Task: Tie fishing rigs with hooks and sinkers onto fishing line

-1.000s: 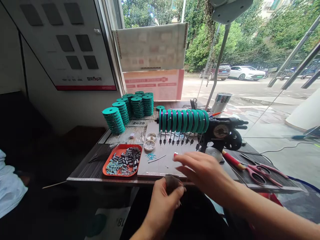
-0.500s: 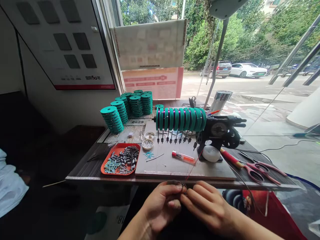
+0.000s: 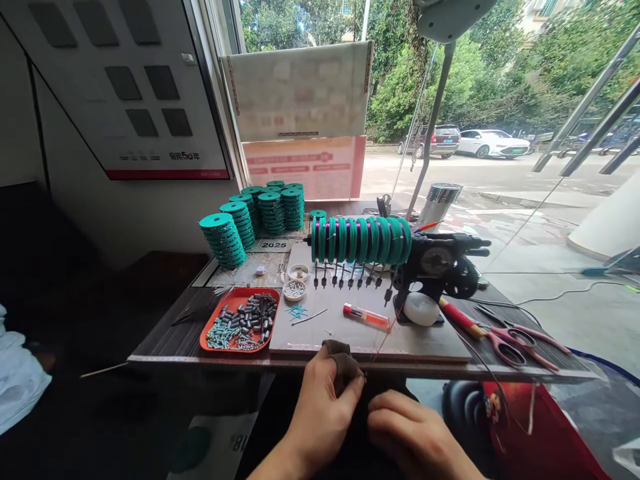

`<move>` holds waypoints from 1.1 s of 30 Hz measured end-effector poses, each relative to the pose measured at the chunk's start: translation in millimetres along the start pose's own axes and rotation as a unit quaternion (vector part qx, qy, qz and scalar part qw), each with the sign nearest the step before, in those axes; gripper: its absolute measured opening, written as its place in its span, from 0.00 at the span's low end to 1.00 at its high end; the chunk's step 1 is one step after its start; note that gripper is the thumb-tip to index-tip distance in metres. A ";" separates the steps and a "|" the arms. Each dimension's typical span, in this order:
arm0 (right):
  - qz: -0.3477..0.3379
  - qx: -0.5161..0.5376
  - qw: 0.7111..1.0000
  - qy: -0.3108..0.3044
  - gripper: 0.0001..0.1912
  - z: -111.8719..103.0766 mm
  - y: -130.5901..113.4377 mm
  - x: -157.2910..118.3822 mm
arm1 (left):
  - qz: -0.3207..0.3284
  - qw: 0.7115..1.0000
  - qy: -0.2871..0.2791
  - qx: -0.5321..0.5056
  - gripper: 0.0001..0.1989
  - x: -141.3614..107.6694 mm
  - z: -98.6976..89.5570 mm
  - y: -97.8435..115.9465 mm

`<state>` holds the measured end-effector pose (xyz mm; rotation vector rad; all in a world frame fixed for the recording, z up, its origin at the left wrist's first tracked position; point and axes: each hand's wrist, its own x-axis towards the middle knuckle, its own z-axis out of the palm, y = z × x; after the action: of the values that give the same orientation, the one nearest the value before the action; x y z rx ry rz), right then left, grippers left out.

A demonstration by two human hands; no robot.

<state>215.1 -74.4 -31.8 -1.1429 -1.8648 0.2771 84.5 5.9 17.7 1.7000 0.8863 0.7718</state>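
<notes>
Through the head camera I see the red line [image 3: 384,341] slanting across the board [image 3: 430,343]'s front edge, its long axis running from upper right, beside the white roll [image 3: 421,309], down toward the left hand [image 3: 325,410]. That hand's thumb and forefinger pinch tight on a small dark piece [image 3: 365,377], too tiny to identify. The right hand [image 3: 413,427] curls just beside; I can't tell whether it holds anything.

Strong daylight from outside, bleached road [image 3: 460,176], deep shadow at lower left, wide-angle stretch at edges
</notes>
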 end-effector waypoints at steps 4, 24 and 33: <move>0.026 0.097 0.993 -0.067 0.15 -18.0 -14.2 23.4 | 0.035 0.999 0.020 0.024 0.08 -6.9 2.6 -8.8; -0.074 -0.108 0.991 0.017 0.11 -52.4 -18.2 66.8 | -0.238 0.884 -0.011 -0.402 0.04 2.9 -4.9 -0.7; -0.234 -0.181 0.955 -0.014 0.17 -26.3 4.2 40.5 | -0.328 0.803 -0.043 -0.496 0.06 5.2 -0.9 -7.0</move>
<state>231.7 -46.3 4.0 -0.8897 -2.2026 -0.3297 85.1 12.2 11.6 0.4297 0.7226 0.5035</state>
